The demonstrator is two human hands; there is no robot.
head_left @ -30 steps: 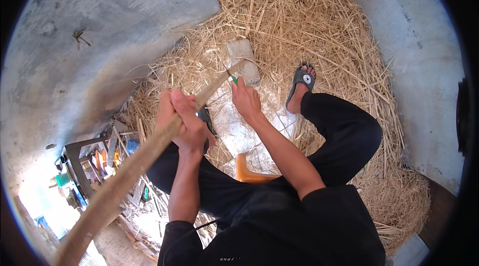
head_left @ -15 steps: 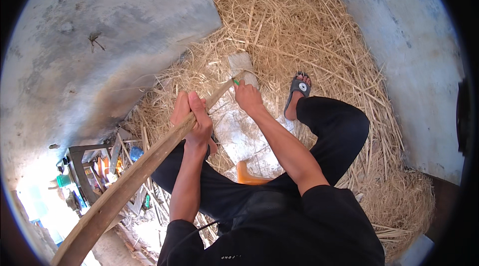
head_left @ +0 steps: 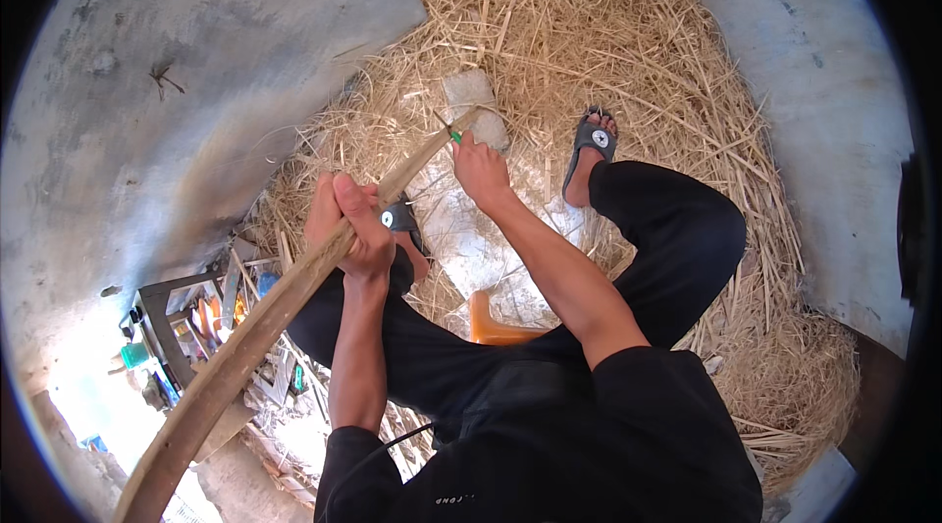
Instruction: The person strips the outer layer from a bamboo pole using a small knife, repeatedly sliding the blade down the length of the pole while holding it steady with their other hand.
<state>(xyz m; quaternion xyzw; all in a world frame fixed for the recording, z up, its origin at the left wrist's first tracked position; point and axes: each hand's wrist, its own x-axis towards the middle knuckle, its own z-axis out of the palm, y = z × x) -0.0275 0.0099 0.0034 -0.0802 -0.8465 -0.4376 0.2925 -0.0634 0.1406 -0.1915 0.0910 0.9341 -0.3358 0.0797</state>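
A long brown wooden pole [head_left: 245, 351] slants from the lower left up to the middle, its thin far end close to a grey stone block [head_left: 471, 93]. My left hand [head_left: 345, 229] is closed round the pole at mid-length, thumb on top. Close to the far end, my right hand [head_left: 481, 170] grips a knife [head_left: 455, 136] by its green handle. Its blade lies against the pole and is mostly hidden; a thin dark sliver sticks out on the pole's far side, and I cannot tell whether that is blade or shaving.
Straw-like strips and shavings [head_left: 589, 32] cover the floor. Grey walls rise at left [head_left: 245, 62] and right [head_left: 814, 130]. An orange plastic seat edge [head_left: 496, 330] shows between my legs. A wooden frame [head_left: 162, 327] with assorted clutter stands at lower left. My sandalled feet flank the block.
The view has shifted slightly. Both hands appear a little higher and farther left, along with the pole. The grips look the same, and more of my left sandal shows.
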